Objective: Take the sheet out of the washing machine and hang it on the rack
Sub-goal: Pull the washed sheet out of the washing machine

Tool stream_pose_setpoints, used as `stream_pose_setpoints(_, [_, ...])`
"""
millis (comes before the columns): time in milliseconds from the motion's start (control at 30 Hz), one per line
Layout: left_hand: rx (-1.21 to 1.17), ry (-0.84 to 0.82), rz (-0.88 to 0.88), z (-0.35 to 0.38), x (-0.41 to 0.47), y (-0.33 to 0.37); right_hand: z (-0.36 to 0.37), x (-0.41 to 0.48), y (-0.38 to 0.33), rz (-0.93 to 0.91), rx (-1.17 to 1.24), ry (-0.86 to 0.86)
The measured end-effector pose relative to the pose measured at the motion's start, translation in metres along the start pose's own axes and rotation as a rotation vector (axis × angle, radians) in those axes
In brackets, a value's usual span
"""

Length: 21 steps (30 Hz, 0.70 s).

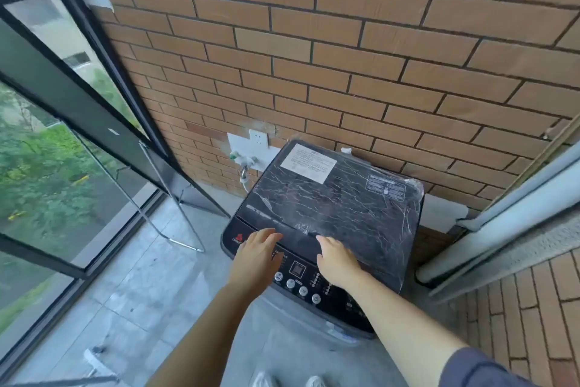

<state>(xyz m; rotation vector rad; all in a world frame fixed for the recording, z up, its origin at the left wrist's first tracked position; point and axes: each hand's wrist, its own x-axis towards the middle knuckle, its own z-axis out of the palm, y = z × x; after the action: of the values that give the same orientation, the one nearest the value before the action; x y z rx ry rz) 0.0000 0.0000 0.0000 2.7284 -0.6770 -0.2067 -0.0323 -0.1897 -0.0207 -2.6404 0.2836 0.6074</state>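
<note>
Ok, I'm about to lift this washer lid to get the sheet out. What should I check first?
1. Lid shut and ready to lift: ok.
2. Left hand at the lid's front edge: ok, fingers straight and reaching it.
3. Right hand on the lid's front edge: ok.
4. Nothing loose on the lid: ok, only plastic film and a paper label.
5. Sheet inside: cannot tell, the lid hides the drum.
6. Rack nearby: ok, it stands to the left by the window; its top is out of view.
</note>
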Motion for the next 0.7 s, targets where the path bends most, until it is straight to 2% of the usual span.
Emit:
stream_pose_setpoints(200, [0.022,-0.023,0.105,0.008,0.041,-0.021,-0.013,0.024,-0.006,0.065,0.011,-0.084])
stream_pose_setpoints(333, [0.12,-0.021,0.277,0.008,0.067,-0.036,-0.056,0.019,-0.014,0.056,0.04,0.009])
stream_pose_setpoints(433, [0.187,0.088,0.389,-0.003,0.092,-0.034,-0.093,0.007,-0.019,0.006,0.03,0.085])
stream_pose_setpoints(600, [0.19,0.395,0.487,-0.037,0.14,-0.01,-0.141,-0.003,-0.02,-0.072,-0.01,0.214])
stream_pose_setpoints(700, [0.185,0.474,0.524,-0.065,0.171,0.013,-0.169,0.0,-0.017,-0.141,-0.061,0.383])
